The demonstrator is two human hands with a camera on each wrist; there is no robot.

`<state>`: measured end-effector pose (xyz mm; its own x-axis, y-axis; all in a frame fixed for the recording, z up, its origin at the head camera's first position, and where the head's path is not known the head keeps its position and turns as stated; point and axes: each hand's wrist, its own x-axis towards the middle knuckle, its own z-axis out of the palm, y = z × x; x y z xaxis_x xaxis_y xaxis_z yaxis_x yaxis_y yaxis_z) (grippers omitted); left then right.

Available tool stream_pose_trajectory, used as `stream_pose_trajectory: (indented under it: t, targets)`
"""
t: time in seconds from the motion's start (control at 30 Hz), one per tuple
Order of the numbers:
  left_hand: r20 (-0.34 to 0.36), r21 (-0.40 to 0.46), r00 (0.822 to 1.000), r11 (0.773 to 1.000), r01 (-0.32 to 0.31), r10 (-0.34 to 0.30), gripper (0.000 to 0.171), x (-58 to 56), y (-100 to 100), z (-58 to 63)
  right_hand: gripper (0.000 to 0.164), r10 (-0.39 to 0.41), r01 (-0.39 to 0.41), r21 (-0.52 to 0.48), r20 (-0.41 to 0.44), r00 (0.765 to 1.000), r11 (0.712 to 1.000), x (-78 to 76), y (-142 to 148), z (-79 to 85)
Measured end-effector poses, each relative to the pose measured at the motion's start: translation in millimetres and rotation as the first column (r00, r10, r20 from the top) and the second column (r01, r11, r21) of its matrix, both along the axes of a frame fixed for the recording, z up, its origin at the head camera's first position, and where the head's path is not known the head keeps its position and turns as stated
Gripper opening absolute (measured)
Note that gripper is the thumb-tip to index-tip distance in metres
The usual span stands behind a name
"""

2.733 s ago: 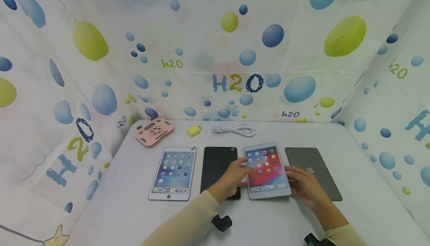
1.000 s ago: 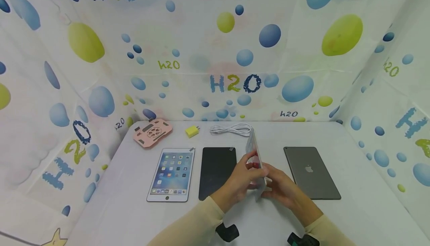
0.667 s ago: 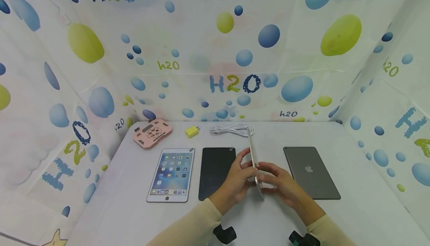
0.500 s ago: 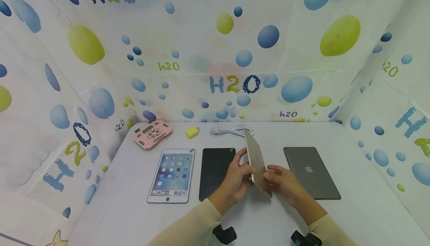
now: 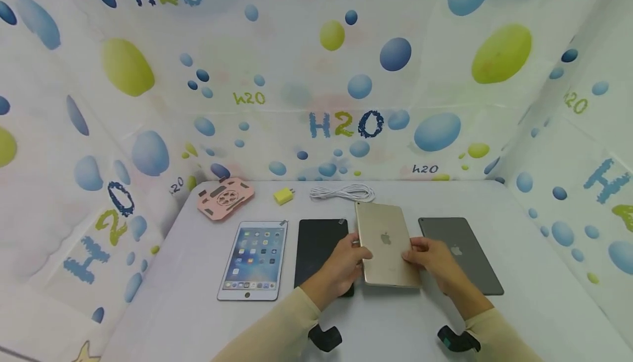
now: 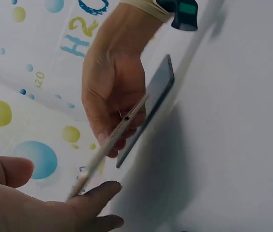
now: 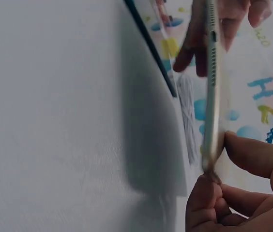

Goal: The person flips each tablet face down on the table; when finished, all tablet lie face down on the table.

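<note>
A gold tablet (image 5: 388, 252) with an apple logo is held above the white table, its back facing up. Along its left edge my left hand (image 5: 338, 266) pinches it, thumb on the back; my right hand (image 5: 440, 260) grips the opposite edge the same way. Both wrist views show this tablet nearly edge-on, and its screen is hidden beneath. A black tablet (image 5: 316, 246) lies partly under my left hand. To the right, a dark grey tablet (image 5: 470, 263) lies back up, overlapped by my right hand in the head view.
A white tablet (image 5: 254, 263) with its screen lit lies at the left. Along the table's back are a pink slotted case (image 5: 217, 200), a yellow charger plug (image 5: 283, 196) and a coiled white cable (image 5: 343, 192). A patterned curtain (image 5: 296, 49) surrounds the table.
Between my hands the gold tablet has turned over, from its lit screen up, through upright on edge, to its back up. My right hand has swung left and returned right.
</note>
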<state>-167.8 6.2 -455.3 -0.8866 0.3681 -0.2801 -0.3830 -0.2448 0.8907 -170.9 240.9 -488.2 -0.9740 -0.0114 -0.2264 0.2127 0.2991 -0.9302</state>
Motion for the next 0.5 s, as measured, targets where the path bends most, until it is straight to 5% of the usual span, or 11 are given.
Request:
stream_pose_trajectory:
  t: [0.2, 0.5]
  targets:
    - [-0.014, -0.286, 0.999, 0.957, 0.043, -0.049, 0.055, -12.0, 0.6, -8.0, 0.051, 0.003, -0.001, 0.108, -0.019, 1.0, 0.994, -2.0, 2.1, -2.8]
    - [-0.115, -0.515, 0.982, 0.854, 0.068, -0.148, 0.052, -15.9, 4.7, -17.2, 0.045, 0.009, 0.0, 0.26, -0.032, 0.999, 0.966, -1.3, 7.1, -6.4]
